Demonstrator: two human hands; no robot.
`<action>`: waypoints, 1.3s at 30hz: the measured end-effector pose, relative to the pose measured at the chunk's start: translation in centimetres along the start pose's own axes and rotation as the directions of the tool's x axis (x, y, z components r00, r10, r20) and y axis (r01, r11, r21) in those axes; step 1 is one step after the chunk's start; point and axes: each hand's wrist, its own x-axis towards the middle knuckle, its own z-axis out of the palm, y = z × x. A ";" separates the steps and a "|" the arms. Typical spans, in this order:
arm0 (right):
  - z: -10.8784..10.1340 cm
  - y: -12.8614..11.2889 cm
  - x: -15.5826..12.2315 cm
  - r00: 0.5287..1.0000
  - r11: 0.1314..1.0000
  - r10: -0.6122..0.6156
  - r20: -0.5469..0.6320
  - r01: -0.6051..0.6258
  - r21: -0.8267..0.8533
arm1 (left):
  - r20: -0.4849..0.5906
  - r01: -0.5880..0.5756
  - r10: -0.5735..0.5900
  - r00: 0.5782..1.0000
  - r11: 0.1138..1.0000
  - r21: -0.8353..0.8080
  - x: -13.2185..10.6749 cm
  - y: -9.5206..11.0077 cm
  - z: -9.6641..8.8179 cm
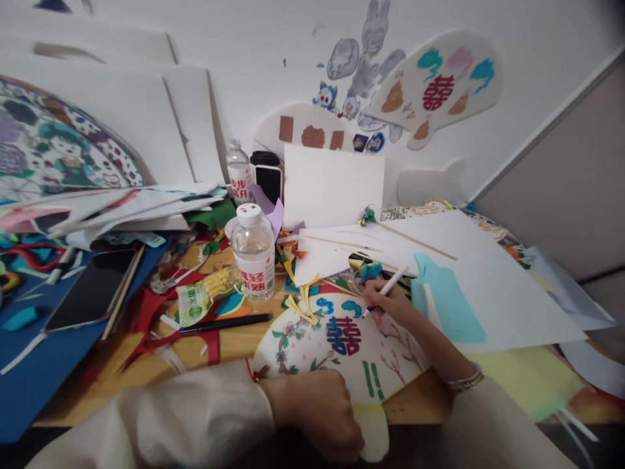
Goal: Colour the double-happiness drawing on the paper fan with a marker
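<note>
A round paper fan (342,352) lies on the wooden table, painted with a red and blue double-happiness character, blossom branches and green marks. My right hand (390,305) is shut on a white pen (391,288), whose tip touches the fan's upper right area. My left hand (317,410) rests curled over the fan's lower edge, close to its pale handle (372,430). Yellow paper strips (301,305) lie on the fan's top edge. Long white sleeves cover both forearms, and a silver bracelet (465,381) circles my right wrist.
A black marker (224,324) lies left of the fan, beside a water bottle (252,253) and a corn snack packet (205,296). A phone (90,290) sits on blue card at left. White sheets with wooden sticks and a teal cutout (444,303) lie right, against the wall.
</note>
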 end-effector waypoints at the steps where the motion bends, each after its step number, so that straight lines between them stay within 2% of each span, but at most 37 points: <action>1: 0.1 -0.6 0.2 0.999 0.999 0.001 0.043 0.001 -0.037 | 0.005 -0.020 0.020 1.000 0.998 0.051 0.0 0.1 0.3; 5: 2.1 -2.3 1.3 0.989 0.993 -0.012 0.145 0.028 -0.114 | 0.008 -0.050 0.049 0.999 0.989 0.142 0.0 0.2 0.4; 10: 4.4 -2.1 1.4 0.973 0.992 0.001 0.230 0.028 -0.123 | 0.008 -0.057 0.057 0.998 0.984 0.167 0.2 0.2 -0.1; 13: 4.4 -1.9 0.8 0.969 0.991 -0.003 0.249 0.036 -0.128 | 0.008 -0.058 0.058 0.998 0.983 0.174 0.2 0.4 -0.1; 19: 4.3 -2.5 0.6 0.981 0.979 -0.086 0.174 0.116 -0.168 | -0.036 -0.065 0.074 0.997 0.978 0.197 0.1 0.4 -0.1; 25: 4.7 -2.7 0.9 0.981 0.962 -0.129 0.148 0.160 -0.220 | -0.098 -0.082 0.107 0.989 0.969 0.231 0.0 0.2 0.1; 39: 4.0 -0.6 1.9 0.968 0.877 -0.186 0.168 0.241 -0.416 | -0.151 -0.079 0.117 0.982 0.968 0.237 0.0 0.1 0.0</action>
